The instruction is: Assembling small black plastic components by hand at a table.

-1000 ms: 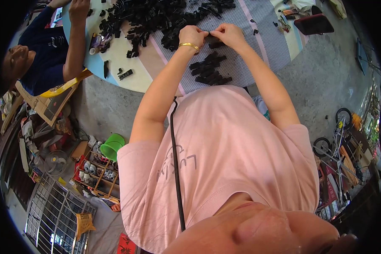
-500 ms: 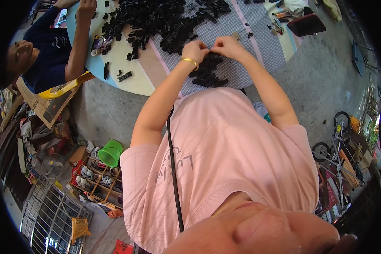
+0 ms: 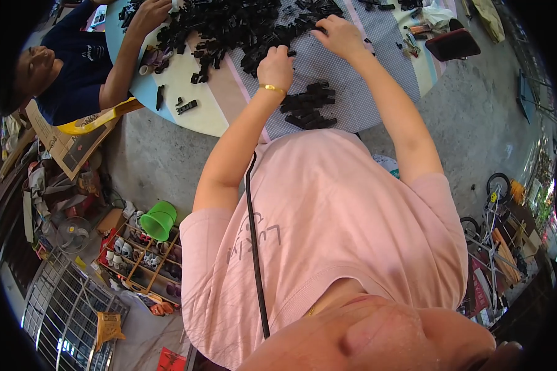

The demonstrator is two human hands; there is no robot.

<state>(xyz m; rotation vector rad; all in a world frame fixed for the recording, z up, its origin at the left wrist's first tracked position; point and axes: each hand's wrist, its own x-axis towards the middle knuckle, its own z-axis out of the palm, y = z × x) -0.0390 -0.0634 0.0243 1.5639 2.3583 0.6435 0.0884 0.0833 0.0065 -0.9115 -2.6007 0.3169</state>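
A large heap of small black plastic pieces [image 3: 229,31] covers the far part of the round table. My left hand [image 3: 275,69], with a gold bracelet at its wrist, is at the heap's near edge, its fingers curled and closed. Black shows at its fingertips, but what they hold is hidden. Farther right, my right hand [image 3: 342,38] reaches to the heap's right side and pinches a black piece [image 3: 321,29] between thumb and fingers. A smaller group of black pieces [image 3: 308,105] lies near me at the table's front edge, apart from both hands.
At the left a co-worker's hand [image 3: 151,15] is at the heap. Loose black pieces [image 3: 186,106] and a tape roll [image 3: 145,69] lie at the table's left. A dark red-edged phone-like device [image 3: 452,44] stands out at the right edge. A yellow chair [image 3: 102,117] is at the left.
My hands were together above the smaller group. They have parted and moved away from me to the heap, the right one farther. The smaller group is now uncovered.
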